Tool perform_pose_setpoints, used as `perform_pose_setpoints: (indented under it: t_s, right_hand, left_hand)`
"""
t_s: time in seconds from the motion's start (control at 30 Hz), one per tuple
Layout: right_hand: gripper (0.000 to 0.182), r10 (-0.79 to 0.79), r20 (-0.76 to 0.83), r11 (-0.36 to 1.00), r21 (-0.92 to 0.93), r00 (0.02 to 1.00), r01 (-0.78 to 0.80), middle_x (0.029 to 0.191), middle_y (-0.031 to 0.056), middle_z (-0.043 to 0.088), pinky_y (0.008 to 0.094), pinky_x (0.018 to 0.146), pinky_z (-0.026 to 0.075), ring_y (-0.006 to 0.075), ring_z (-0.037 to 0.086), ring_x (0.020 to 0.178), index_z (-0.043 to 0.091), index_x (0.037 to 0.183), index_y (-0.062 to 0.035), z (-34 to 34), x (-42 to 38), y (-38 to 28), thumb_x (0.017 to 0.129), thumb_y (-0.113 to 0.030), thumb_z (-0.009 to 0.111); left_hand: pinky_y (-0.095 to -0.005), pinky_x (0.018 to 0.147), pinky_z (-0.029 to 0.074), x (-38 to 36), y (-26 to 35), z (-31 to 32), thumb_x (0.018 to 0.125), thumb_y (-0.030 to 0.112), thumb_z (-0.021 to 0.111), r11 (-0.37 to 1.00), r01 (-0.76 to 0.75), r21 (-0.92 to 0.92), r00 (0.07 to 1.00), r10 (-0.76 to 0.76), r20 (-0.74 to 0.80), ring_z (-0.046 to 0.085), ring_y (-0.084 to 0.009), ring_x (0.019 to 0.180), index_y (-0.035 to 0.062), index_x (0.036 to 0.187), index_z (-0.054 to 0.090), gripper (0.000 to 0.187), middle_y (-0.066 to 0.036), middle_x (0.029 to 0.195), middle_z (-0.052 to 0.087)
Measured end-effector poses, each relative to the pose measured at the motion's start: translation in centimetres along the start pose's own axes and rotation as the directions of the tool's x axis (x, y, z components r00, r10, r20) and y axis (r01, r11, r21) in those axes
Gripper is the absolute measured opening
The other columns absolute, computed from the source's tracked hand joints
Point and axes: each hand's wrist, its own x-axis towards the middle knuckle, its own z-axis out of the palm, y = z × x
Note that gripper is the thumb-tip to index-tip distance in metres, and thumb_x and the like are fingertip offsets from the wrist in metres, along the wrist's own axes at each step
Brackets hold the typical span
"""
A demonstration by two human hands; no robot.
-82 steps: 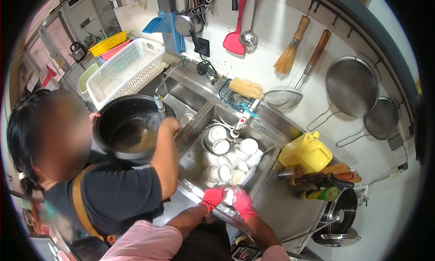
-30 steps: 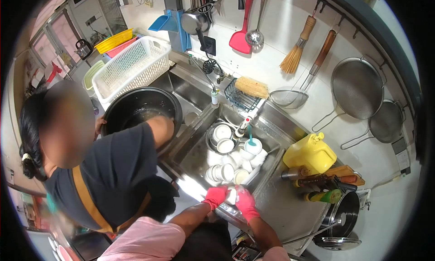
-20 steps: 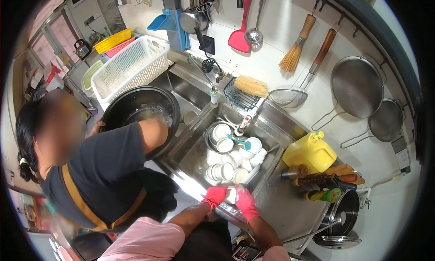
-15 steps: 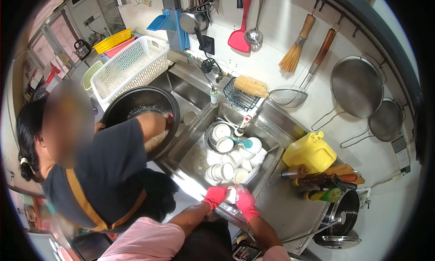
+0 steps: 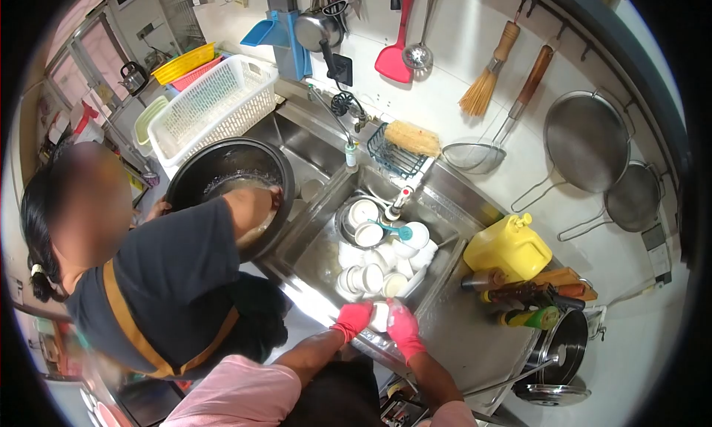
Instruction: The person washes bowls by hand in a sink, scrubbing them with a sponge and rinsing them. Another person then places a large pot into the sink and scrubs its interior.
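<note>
At the near edge of the sink, my left hand (image 5: 354, 319) in a pink rubber glove is closed on one side of a white cup (image 5: 380, 317). My right hand (image 5: 403, 329), gloved alike, grips the cup's other side, with whitish suds on its fingers. Just beyond lie several white cups (image 5: 367, 278) heaped in the metal sink (image 5: 308, 267). Farther back, more white cups rest in and beside a round metal bowl (image 5: 343, 223), and a teal-handled utensil (image 5: 403, 232) lies across them. The tap (image 5: 401, 198) reaches over this heap.
To the left, a person (image 5: 159, 256) reaches into a large black tub (image 5: 185, 160). A white basket (image 5: 211, 108) stands behind it. On the right counter are a yellow jug (image 5: 508, 249), bottles and a dark pot (image 5: 571, 342). Strainers (image 5: 586, 141) hang on the wall.
The cup between my hands has tilted a little and shows more of its white surface. The other person's arm has shifted slightly in the tub.
</note>
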Motion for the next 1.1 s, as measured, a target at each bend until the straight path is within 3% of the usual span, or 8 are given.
perform_pose_setpoints:
  t_s: [0.27, 0.4, 0.8, 1.1]
  right_hand:
    - [0.037, 0.025, -0.042, 0.999, 0.026, 0.999, -0.024, 0.119, 0.0136, 0.063, 0.0397, 0.086, 0.053, 0.031, 0.064, 0.104, 0.059, 0.125, -0.0076, -0.3, -0.1, 0.0, 0.089, -0.015, 0.054]
    - [0.038, 0.057, -0.073, 0.997, 0.055, 0.996, -0.053, 0.117, 0.0152, 0.064, 0.0407, 0.084, 0.054, 0.0326, 0.065, 0.101, 0.059, 0.126, -0.0075, -0.5, 0.0, -0.3, 0.09, -0.017, 0.054]
    - [0.045, 0.089, -0.102, 0.995, 0.061, 0.991, -0.083, 0.122, 0.0151, 0.062, 0.0405, 0.082, 0.055, 0.0324, 0.065, 0.101, 0.054, 0.131, -0.0063, -0.3, -0.1, -0.3, 0.088, -0.018, 0.058]
    - [0.044, 0.038, -0.143, 0.998, 0.047, 0.989, -0.032, 0.124, 0.0161, 0.061, 0.0394, 0.086, 0.054, 0.0322, 0.063, 0.107, 0.055, 0.13, -0.0041, 0.4, -0.1, 0.2, 0.086, -0.011, 0.056]
  left_hand:
    - [-0.0497, 0.064, 0.052, -0.1, -0.4, 1.3, 0.097, 0.031, 0.048, 0.999, 0.032, 0.03, 0.998, -0.031, -0.051, 0.067, -0.0374, 0.073, 0.0073, 0.097, 0.059, 0.026, -0.017, 0.08, 0.068]
    - [-0.0474, 0.056, 0.052, -0.2, -0.6, 1.6, 0.096, 0.031, 0.051, 0.996, 0.029, 0.083, 0.991, -0.018, -0.131, 0.066, -0.034, 0.061, 0.0078, 0.094, 0.059, 0.025, -0.015, 0.069, 0.066]
    - [-0.0493, 0.05, 0.05, 0.1, -1.1, 2.5, 0.093, 0.027, 0.056, 0.998, 0.066, -0.016, 0.965, -0.068, -0.253, 0.063, -0.0368, 0.053, 0.0087, 0.088, 0.054, 0.019, -0.016, 0.063, 0.063]
    - [-0.0498, 0.054, 0.051, 0.2, -0.7, 1.7, 0.092, 0.028, 0.055, 0.995, 0.09, -0.04, 0.975, -0.097, -0.198, 0.064, -0.0376, 0.057, 0.0085, 0.087, 0.055, 0.02, -0.017, 0.064, 0.064]
